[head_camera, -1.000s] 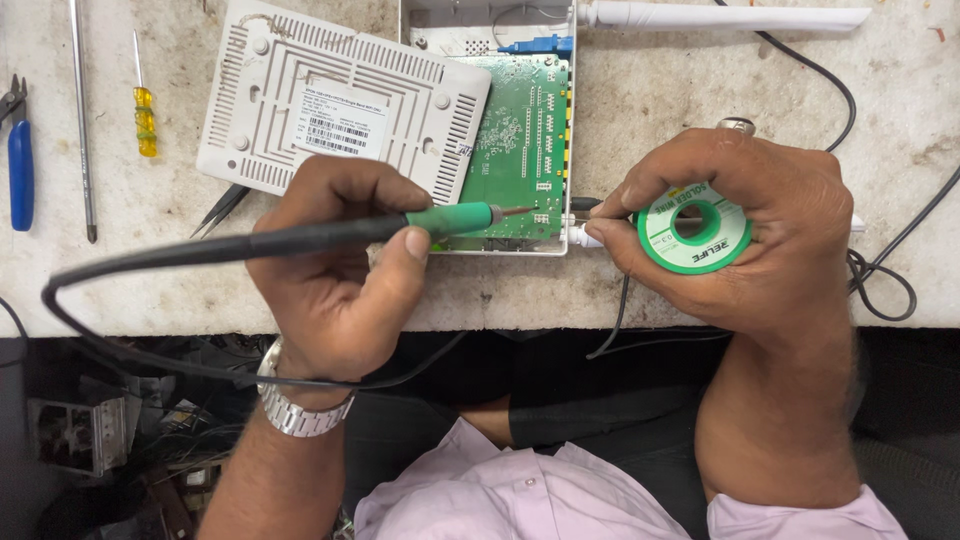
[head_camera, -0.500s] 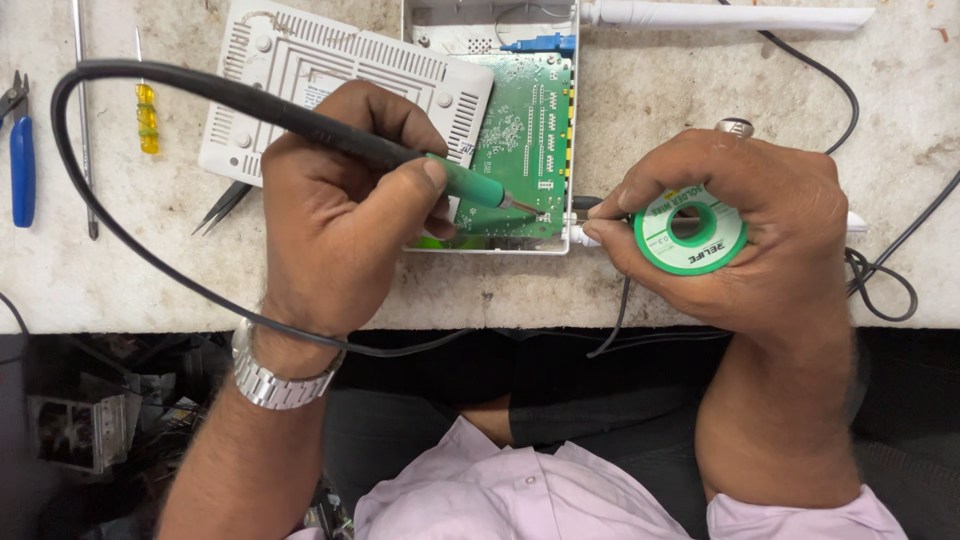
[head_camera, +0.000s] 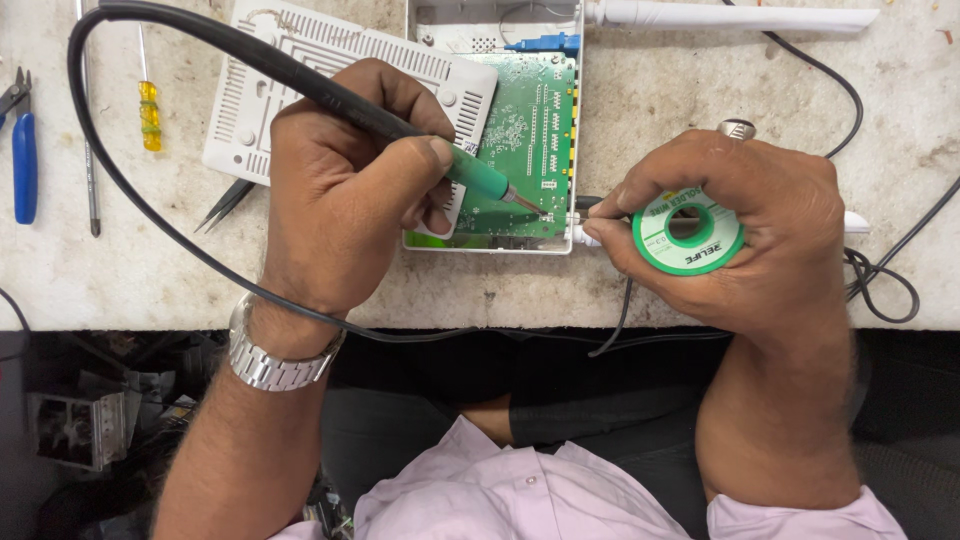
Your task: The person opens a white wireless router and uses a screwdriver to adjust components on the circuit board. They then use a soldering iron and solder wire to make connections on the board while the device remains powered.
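My left hand (head_camera: 345, 200) grips a soldering iron (head_camera: 478, 176) with a black handle and green collar, its tip resting on the near right corner of a green circuit board (head_camera: 535, 130). The board lies in an open white device case (head_camera: 490, 243). My right hand (head_camera: 745, 225) holds a green spool of solder wire (head_camera: 688, 232) just right of the board, fingers pinched toward the iron's tip. The solder strand itself is too thin to make out.
The white vented cover (head_camera: 290, 70) lies left of the board. Black tweezers (head_camera: 228, 203), a yellow-handled screwdriver (head_camera: 148, 110) and blue-handled pliers (head_camera: 22, 150) lie at the left. A white antenna (head_camera: 740, 16) and black cables (head_camera: 885, 280) run at the right. The iron's cord (head_camera: 100, 190) loops left.
My left hand has swung up over the bench, raising the iron's handle and cord, and the tip has come down onto the board's corner. My right hand has stayed put.
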